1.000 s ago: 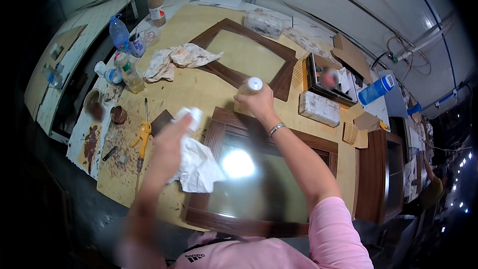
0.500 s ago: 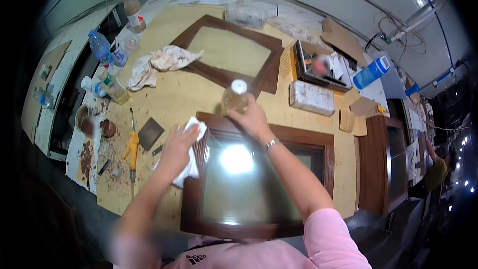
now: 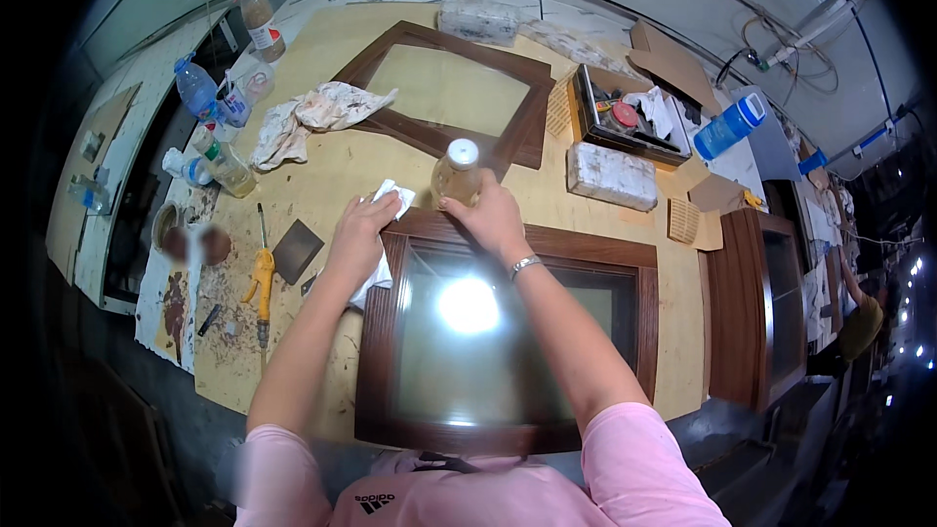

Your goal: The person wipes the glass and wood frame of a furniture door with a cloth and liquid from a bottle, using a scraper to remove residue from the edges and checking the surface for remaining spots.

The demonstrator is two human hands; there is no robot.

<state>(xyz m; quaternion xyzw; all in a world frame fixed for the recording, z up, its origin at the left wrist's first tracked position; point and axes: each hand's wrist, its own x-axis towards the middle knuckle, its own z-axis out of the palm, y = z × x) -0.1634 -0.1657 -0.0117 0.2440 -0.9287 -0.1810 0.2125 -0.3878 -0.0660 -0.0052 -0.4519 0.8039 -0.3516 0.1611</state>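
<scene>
Head view shows us our right hand [image 3: 491, 218] gripping a clear bottle [image 3: 456, 175] with a white cap, upright at the far edge of the dark wooden frame [image 3: 376, 351] whose glass spreads below both hands. Just left of it, our left hand [image 3: 357, 237] presses a white cloth [image 3: 392, 197] onto the frame's corner, fingers closed over it.

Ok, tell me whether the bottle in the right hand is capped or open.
Capped. The bottle stands upright at the wooden frame's top edge with a white cap on its neck; the right hand holds its side.
</scene>
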